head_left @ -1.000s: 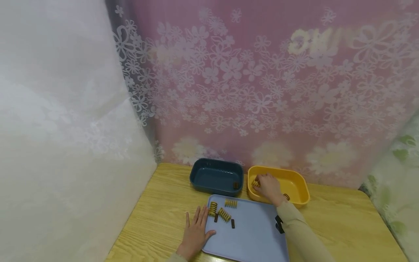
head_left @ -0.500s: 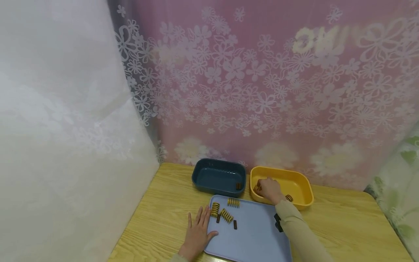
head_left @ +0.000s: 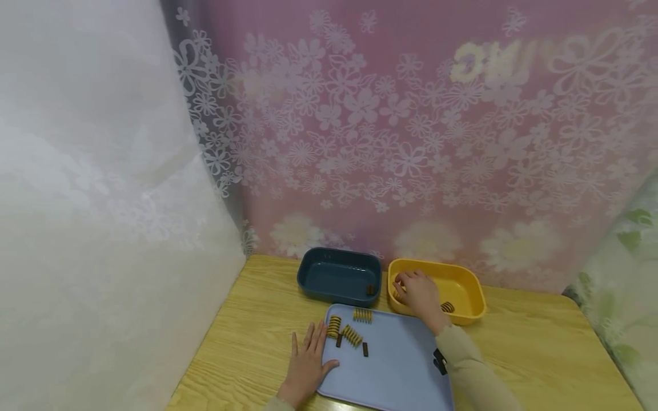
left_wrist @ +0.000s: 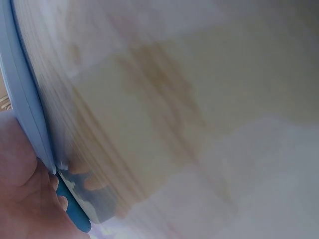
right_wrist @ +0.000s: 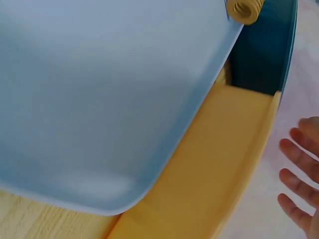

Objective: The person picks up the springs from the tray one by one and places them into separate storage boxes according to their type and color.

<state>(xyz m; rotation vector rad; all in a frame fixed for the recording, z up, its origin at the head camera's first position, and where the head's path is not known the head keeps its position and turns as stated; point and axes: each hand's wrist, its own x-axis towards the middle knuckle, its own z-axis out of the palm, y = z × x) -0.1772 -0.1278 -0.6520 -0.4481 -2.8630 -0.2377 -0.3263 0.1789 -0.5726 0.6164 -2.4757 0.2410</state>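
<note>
In the head view my left hand (head_left: 307,363) lies with straight, spread fingers against the left rim of the light blue tray (head_left: 396,371). Yellow coil springs (head_left: 334,327) and small dark brown blocks (head_left: 365,349) lie at the tray's upper left. My right hand (head_left: 420,294) is over the left part of the yellow bin (head_left: 475,294). Its fingers are apart in the right wrist view, and nothing shows between the fingers (right_wrist: 298,152). A yellow spring (head_left: 396,295) lies below them in the bin, partly hidden. Another dark-striped spring (head_left: 448,307) lies further right there.
A dark blue bin (head_left: 334,279) stands left of the yellow one, with a small brown block (head_left: 370,290) in its front right corner. Both bins stand behind the tray on the wooden table (head_left: 247,331). A pink flowered curtain (head_left: 360,142) hangs behind.
My right hand has let go of a yellow spring in the left end of the yellow bin and lifted slightly, its fingers parting. The left hand stays in place.
</note>
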